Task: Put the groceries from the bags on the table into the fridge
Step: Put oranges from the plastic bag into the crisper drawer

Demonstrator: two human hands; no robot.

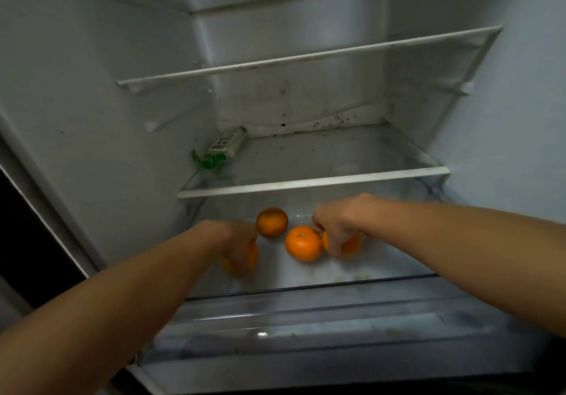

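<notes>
Because fruit apparently belonged together on the bottom shelf [382, 261], the left hand [240, 243] clasped one orange [253, 256], the right hand [335, 226] a second orange [352, 246].

Left forearm [137, 296] and right forearm [459, 241], bare, extended forward and down; left grip [237, 241] palm-down, fingers curled over left-hand orange [253, 256]; right grip [337, 226] likewise, clasping right-hand orange [352, 246].
</notes>
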